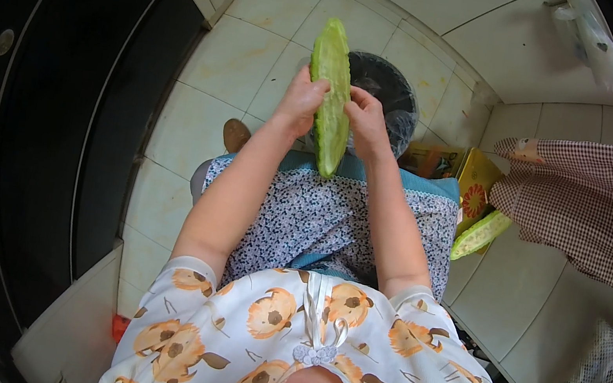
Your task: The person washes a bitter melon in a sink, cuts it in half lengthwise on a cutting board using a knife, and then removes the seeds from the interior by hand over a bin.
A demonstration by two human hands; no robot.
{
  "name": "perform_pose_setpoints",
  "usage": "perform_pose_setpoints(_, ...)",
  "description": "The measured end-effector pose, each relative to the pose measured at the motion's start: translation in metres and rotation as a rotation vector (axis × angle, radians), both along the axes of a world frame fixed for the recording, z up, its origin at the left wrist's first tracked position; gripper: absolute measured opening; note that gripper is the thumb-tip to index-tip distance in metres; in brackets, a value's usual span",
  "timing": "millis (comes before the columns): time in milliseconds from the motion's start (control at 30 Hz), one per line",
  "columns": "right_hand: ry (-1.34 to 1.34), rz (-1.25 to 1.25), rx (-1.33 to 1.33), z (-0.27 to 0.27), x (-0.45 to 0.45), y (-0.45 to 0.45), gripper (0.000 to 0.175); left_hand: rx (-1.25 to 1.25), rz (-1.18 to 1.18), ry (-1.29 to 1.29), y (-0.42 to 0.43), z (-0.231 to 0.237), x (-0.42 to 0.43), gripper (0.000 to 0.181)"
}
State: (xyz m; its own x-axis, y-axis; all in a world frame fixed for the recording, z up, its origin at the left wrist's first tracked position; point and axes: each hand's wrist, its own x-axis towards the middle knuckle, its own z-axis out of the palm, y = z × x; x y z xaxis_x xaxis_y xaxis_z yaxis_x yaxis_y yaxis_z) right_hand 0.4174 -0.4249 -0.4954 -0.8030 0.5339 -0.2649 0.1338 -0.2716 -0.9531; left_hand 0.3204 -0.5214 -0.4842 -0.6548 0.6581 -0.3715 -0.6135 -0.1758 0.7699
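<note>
My left hand [303,99] grips a halved bitter melon [329,117] from its left side, thumb over the cut face. That half stands lengthwise before me, its pale green hollow turned up, with few or no seeds to be seen. At the right edge of the melon, the thumb and fingertips of my right hand [366,118] pinch the rim. Beyond and partly below both hands is a round black bin [396,86] with a clear plastic liner. A second bitter melon half [481,235], its pale seedy core showing, rests to my right by a yellow box.
The yellow printed box [472,186] is right of the bin. A checked cloth [573,196] hangs over or lies on the tiled surface [530,284] at right, near a mesh bag [594,377]. Dark cabinet panels [51,112] line the left. A patterned apron [303,215] covers my lap.
</note>
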Motion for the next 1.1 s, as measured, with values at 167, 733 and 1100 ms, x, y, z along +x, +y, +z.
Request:
perform_pose_setpoints(167,-0.276,0.116,0.132,0.013,-0.023,0.025,0.029,0.008,0.003,-0.027,0.002,0.004,-0.001,0.04)
perform_pose_setpoints(733,-0.361,0.05,0.02,0.022,-0.02,0.013,0.031,0.124,0.016,-0.099,0.002,0.011,0.001,0.036)
perform_pose_setpoints(1100,-0.124,0.107,0.141,0.006,0.011,-0.005,0.033,0.089,0.059,-0.173,-0.002,0.014,-0.011,0.043)
